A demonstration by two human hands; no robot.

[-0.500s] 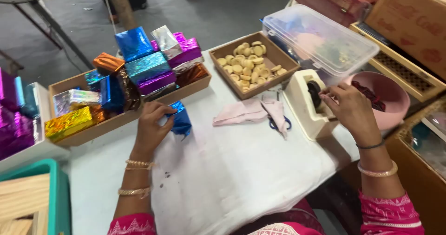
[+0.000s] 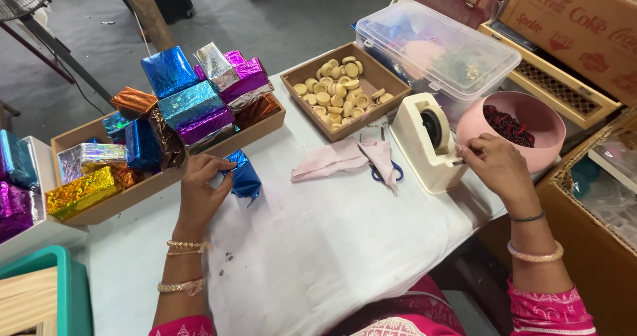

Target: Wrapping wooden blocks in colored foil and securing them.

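Left hand (image 2: 199, 193) is pressing down on a small parcel (image 2: 244, 176) half wrapped in shiny blue foil, fingers curled over its near edge, holding it against the white table cover (image 2: 318, 243) just in front of a long wooden tray (image 2: 159, 180) stacked with finished foil-wrapped boxes. Right hand (image 2: 494, 167) is reaching to the cream tape dispenser (image 2: 424, 140), thumb and fingers pinched narrowly at its cutting edge; whether tape is already between them cannot be told. Blue-handled scissors (image 2: 388, 172) are lying under a pink cloth (image 2: 345, 158) between the two hands. Beyond sit a square wooden box of pale round pieces (image 2: 335, 87) and a pink bowl (image 2: 531, 120). Judging from this single head view, the loose foil flap could be springing open if the left hand eases off, and a one-handed pull could drag the dispenser.
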